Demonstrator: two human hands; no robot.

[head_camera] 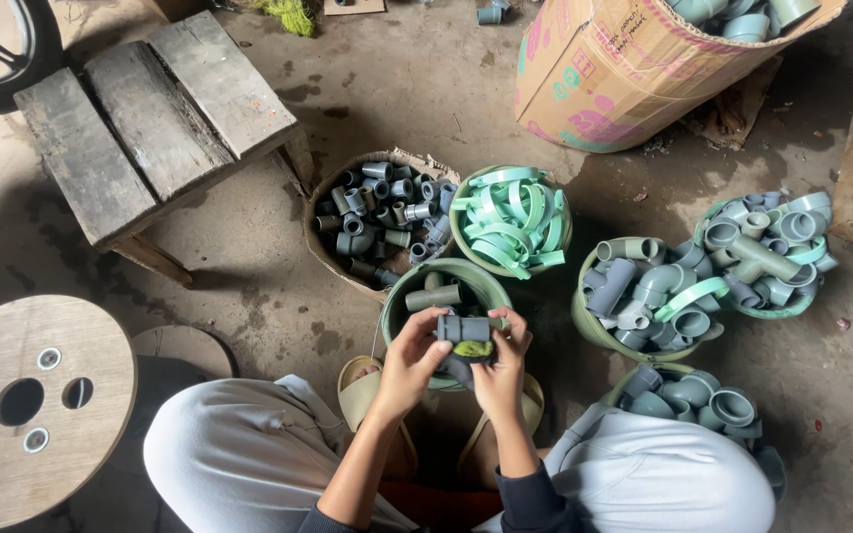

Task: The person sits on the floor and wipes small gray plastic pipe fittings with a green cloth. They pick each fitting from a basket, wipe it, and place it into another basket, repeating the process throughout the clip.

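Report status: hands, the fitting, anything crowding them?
Left hand and right hand both grip a grey pipe fitting, green tuft just beneath. Held over a green bucket holding a grey pipe piece. Bowls of fittings close around; nothing between hands.

Hands: left hand (409,363) and right hand (502,367) meet on a grey pipe fitting (463,328), hemmed by both knees
12 o'clock: green bucket (399,293) just under the hands, blocking a low forward pass
11 o'clock: basket of grey fittings (379,219), then wooden bench (145,118)
1 o'clock: bowl of green rings (511,219)
2 to 4 o'clock: crowded tubs of elbows (644,296), no gap
9 o'clock: bare floor (249,286) open, wooden spool (37,395) beyond
Far 1 o'clock: cardboard box (624,69) walls off the floor
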